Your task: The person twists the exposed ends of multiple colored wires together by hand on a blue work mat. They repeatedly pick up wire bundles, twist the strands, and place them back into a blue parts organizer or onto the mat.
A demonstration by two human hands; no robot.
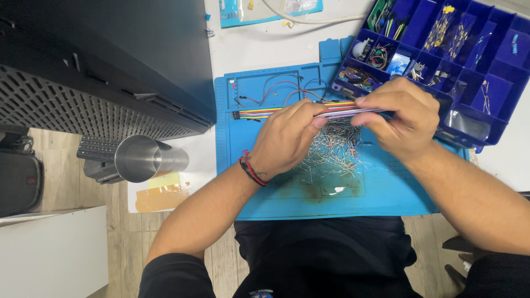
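My left hand point(287, 135) and my right hand point(400, 113) both pinch a flat ribbon of multicoloured jumper wires point(339, 106) and hold it level above a blue work mat point(381, 193). The ribbon's free end with black connectors point(238, 115) trails left over the mat. A red and black cord bracelet point(251, 170) circles my left wrist. Under my hands lies a heap of small wire-legged components point(334, 149).
A dark blue compartment box point(499, 83) with small parts stands at the upper right, touching the mat. Thin loose wires point(276, 88) lie on the mat's far side. A steel cup point(146, 159) sits at the left beside a large black perforated case point(105, 72). A white cable point(298, 19) runs along the back.
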